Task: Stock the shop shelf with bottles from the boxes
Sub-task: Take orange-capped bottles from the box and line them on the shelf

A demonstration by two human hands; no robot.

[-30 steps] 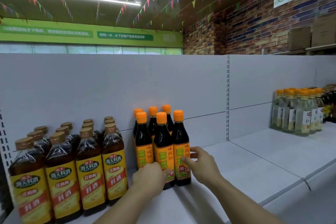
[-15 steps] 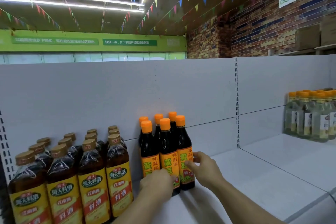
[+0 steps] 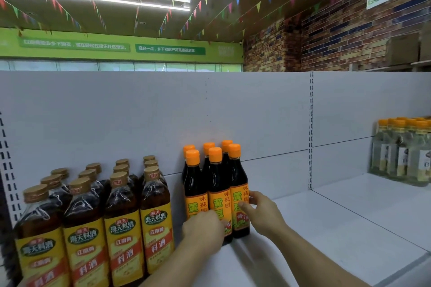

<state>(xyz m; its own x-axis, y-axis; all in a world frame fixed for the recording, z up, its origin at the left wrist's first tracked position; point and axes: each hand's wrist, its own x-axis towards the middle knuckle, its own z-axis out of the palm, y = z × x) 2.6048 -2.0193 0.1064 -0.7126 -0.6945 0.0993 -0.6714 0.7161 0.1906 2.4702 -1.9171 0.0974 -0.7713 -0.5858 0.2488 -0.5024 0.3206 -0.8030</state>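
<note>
The right hand (image 3: pixel 261 214) is clasping the front right bottle (image 3: pixel 238 177) low on its label, thumb across the front, fingers round the far side. The left hand (image 3: pixel 203 228) is lying against the foot of the front middle bottle (image 3: pixel 217 179), fingers hidden, so I cannot tell whether it is gripping or pushing. Both bottles are standing on the shelf (image 3: pixel 326 228), just right of the gold-capped bottles (image 3: pixel 121 216). Being full and probably glass, they are likely heavy, slick and breakable, so gripping the broad labelled body is looking safer than the neck.
</note>
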